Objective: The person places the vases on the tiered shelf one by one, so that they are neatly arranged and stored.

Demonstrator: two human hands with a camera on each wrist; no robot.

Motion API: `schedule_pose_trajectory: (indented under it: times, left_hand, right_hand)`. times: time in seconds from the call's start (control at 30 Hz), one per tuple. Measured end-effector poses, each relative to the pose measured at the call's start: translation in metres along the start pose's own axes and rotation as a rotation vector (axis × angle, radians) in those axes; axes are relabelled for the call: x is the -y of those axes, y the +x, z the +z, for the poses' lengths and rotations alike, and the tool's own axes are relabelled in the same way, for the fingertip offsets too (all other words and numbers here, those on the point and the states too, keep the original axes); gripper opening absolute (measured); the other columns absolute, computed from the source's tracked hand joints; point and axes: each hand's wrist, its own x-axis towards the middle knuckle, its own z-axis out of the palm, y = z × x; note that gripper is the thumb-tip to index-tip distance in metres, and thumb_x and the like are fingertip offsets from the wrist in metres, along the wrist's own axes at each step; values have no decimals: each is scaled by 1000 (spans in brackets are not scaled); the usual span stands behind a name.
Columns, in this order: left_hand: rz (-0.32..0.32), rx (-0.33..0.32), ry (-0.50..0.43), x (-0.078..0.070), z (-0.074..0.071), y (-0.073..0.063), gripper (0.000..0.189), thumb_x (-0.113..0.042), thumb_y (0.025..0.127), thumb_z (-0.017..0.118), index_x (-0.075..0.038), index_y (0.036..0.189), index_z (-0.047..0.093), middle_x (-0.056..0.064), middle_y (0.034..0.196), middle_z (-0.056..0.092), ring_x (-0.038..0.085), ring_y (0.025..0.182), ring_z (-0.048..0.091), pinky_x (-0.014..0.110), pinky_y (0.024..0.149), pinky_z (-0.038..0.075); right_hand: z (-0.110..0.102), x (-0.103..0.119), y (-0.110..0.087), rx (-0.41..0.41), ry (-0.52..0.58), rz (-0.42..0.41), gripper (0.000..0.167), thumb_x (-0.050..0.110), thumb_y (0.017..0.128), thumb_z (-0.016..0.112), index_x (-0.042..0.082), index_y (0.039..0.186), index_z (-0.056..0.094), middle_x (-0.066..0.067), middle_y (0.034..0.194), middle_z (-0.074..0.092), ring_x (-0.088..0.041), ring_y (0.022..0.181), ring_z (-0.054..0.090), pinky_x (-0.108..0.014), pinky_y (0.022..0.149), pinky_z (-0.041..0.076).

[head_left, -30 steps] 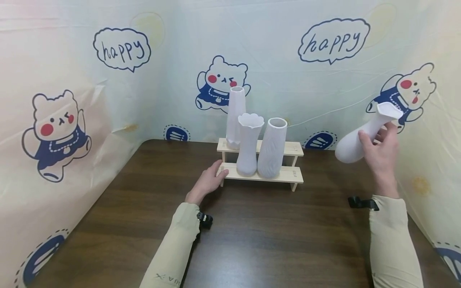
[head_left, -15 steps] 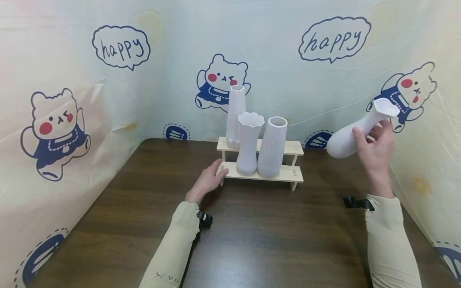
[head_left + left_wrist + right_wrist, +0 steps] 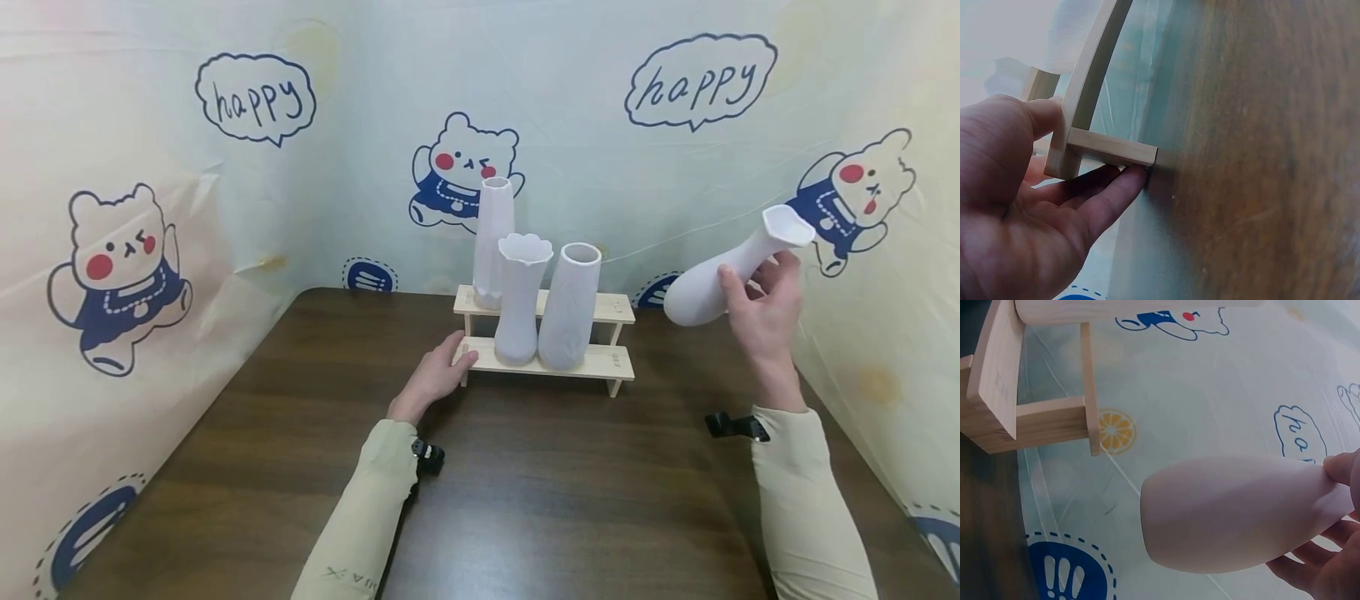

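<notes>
A small two-tier wooden stand (image 3: 611, 360) bears three white vases. A tall slim vase (image 3: 493, 242) stands on the upper tier at the left. On the lower tier are a scallop-rimmed vase (image 3: 517, 300) and a round-mouthed vase (image 3: 570, 308), side by side. My left hand (image 3: 435, 375) grips the lower tier's left end; in the left wrist view its thumb lies at the board (image 3: 1088, 81) and its fingers bend around the leg (image 3: 1113, 147). In the air right of the stand, my right hand (image 3: 768, 312) holds another white vase (image 3: 701, 287) by its neck, tilted, its mouth up and rightward.
The stand is on a dark wooden table (image 3: 525, 500). Behind and at both sides hangs a pale curtain (image 3: 570, 108) printed with bears and "happy" bubbles. The upper tier's right part (image 3: 615, 308) is bare.
My right hand has carried the tilted vase leftward, closer to the stand, and slightly upward. The left hand and the stand have stayed in place.
</notes>
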Motion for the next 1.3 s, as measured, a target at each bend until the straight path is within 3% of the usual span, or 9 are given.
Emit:
schedule_pose_trajectory:
  times: [0.17, 0.4, 0.67, 0.77, 0.93, 1.07, 1.3]
  left_hand:
    - [29, -11, 16, 0, 2, 2, 66, -46, 101, 48, -13, 155, 28, 13, 157, 38, 32, 144, 37, 53, 117, 31]
    - [11, -8, 8, 3, 2, 4, 67, -47, 100, 48, -15, 155, 28, 12, 158, 36, 31, 145, 37, 53, 117, 31]
    - [12, -8, 13, 5, 4, 4, 66, -47, 100, 48, -16, 155, 27, 12, 158, 36, 32, 144, 37, 54, 117, 31]
    - [9, -3, 8, 4, 4, 4, 67, -48, 100, 48, -16, 155, 27, 12, 158, 35, 32, 145, 36, 54, 117, 30]
    - [-1, -8, 4, 4, 3, 4, 67, -49, 100, 48, -17, 155, 27, 11, 159, 34, 32, 145, 35, 54, 117, 30]
    - [-6, -3, 2, 4, 3, 3, 67, -50, 100, 47, -17, 155, 27, 10, 159, 34, 31, 146, 35, 54, 117, 29]
    - [-14, -5, -8, 2, 3, 2, 67, -50, 99, 48, -18, 155, 28, 10, 159, 35, 31, 146, 35, 54, 117, 30]
  right_hand:
    - [4, -1, -2, 5, 24, -17, 56, 19, 90, 69, 22, 141, 45, -11, 131, 63, -1, 100, 63, -17, 80, 54]
    - [12, 4, -3, 43, -11, -19, 57, 24, 92, 67, 26, 143, 43, -7, 136, 60, -10, 108, 63, -39, 93, 56]
    - [23, 11, -1, 80, 28, -65, 57, 20, 90, 69, 22, 142, 45, -10, 133, 61, -4, 103, 62, -28, 88, 57]
    - [27, 15, 0, 98, 33, -67, 57, 20, 91, 69, 22, 142, 44, -9, 134, 61, -7, 105, 63, -33, 89, 57]
    - [35, 19, 2, 128, 34, -81, 57, 23, 91, 68, 23, 143, 43, -9, 136, 60, -21, 112, 65, -50, 94, 54]
    - [42, 22, 2, 143, 35, -87, 57, 23, 92, 68, 21, 143, 43, -12, 136, 60, -27, 115, 64, -55, 94, 52]
    - [54, 26, 3, 151, 51, -124, 55, 18, 90, 70, 13, 140, 46, -16, 128, 64, -21, 106, 66, -48, 91, 56]
